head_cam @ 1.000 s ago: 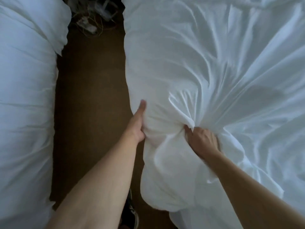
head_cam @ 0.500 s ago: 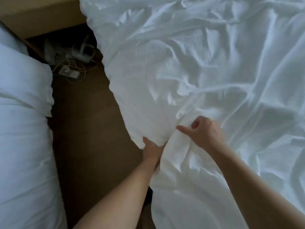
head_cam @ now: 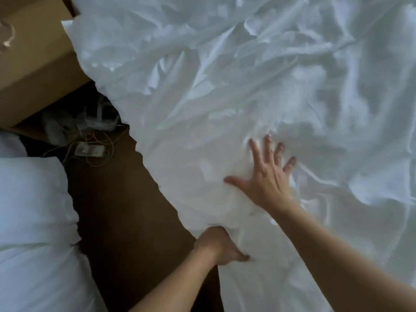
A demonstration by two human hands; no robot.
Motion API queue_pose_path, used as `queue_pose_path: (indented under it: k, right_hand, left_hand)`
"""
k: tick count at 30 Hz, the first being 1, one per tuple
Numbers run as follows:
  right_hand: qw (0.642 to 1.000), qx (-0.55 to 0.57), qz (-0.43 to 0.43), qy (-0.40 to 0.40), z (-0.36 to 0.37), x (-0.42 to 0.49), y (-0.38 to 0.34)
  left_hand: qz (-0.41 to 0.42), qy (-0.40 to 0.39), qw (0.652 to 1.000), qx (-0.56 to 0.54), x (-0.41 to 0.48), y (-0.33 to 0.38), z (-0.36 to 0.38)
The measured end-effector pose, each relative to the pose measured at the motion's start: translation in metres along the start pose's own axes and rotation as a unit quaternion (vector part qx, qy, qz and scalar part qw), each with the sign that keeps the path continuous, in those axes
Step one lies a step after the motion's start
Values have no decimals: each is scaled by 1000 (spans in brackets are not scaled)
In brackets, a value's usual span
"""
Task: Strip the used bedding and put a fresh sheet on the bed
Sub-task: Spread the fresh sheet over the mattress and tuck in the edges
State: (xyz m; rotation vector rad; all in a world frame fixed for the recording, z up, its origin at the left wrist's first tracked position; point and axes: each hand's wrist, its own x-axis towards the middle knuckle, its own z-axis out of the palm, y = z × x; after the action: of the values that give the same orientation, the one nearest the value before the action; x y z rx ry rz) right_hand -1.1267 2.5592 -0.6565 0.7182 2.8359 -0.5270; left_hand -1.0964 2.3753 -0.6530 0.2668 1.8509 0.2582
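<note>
The right arm reached forward from the lower right, its wrist straight and the right hand laid palm-down. The left arm came up from the bottom edge, bent inward at the wrist, with the left hand low at the cloth's near border.

The white sheet lay crumpled across the upper and right part of the view. Its ragged edge ran diagonally above the brown floor. It was under the right palm and bunched against the left hand.

The right fingers were fully spread and straight, pressing flat on the sheet and gripping nothing. The left fingers were curled into the sheet's edge, mostly hidden by the fabric, with the thumb closed against it, holding a fold.

Beyond the gap, more white bedding lay at the left. A tan box stood at the top left, with a tangle of cables on the floor below it.
</note>
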Motion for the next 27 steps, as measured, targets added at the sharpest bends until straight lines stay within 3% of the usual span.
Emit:
queue_pose_path:
  k: [2, 3, 5, 6, 7, 10, 13, 14, 16, 18, 19, 21, 24, 26, 27]
  right_hand:
    - [998, 2, 19, -58, 9, 53, -30]
    - [996, -15, 28, -84, 16, 75, -43]
    - [993, -37, 45, -100, 30, 111, -69]
    - [994, -23, 55, -90, 34, 127, -84]
    - [996, -3, 59, -71, 36, 143, -98]
    - [998, 17, 55, -2, 33, 213, -139]
    - [996, 4, 82, -19, 31, 290, -175]
    - [995, -8, 99, -28, 33, 305, -185]
    - [990, -26, 134, -35, 41, 322, -208]
    - [986, -13, 167, -22, 44, 329, -226]
    - [984, -8, 177, -18, 44, 333, -231]
    - [980, -19, 194, -38, 40, 334, -237]
    - [969, -51, 221, -95, 27, 343, -255]
    - [960, -69, 246, -112, 7, 368, -271]
    - [957, -63, 257, -118, -8, 385, -276]
  left_hand:
    - [19, 35, 999, 0, 16, -14, -68]
    - [21, 128, 991, -35, 24, -17, -115]
    - [43, 375, 924, -69, 44, -18, -223]
    - [58, 433, 899, -36, 55, -16, -273]
    - [52, 431, 900, 24, 66, -14, -312]
    - [18, 313, 934, 172, 99, -9, -360]
    - [87, 296, 915, 260, 124, -26, -374]
    - [127, 311, 907, 252, 124, -34, -395]
    - [174, 414, 867, 217, 127, -54, -461]
    - [136, 490, 829, 232, 131, -73, -530]
    - [97, 464, 849, 235, 133, -80, -554]
    - [46, 336, 908, 248, 135, -80, -574]
    - [56, 231, 924, 301, 139, -61, -582]
    - [126, 262, 918, 269, 138, -37, -616]
    - [176, 324, 898, 240, 138, -23, -640]
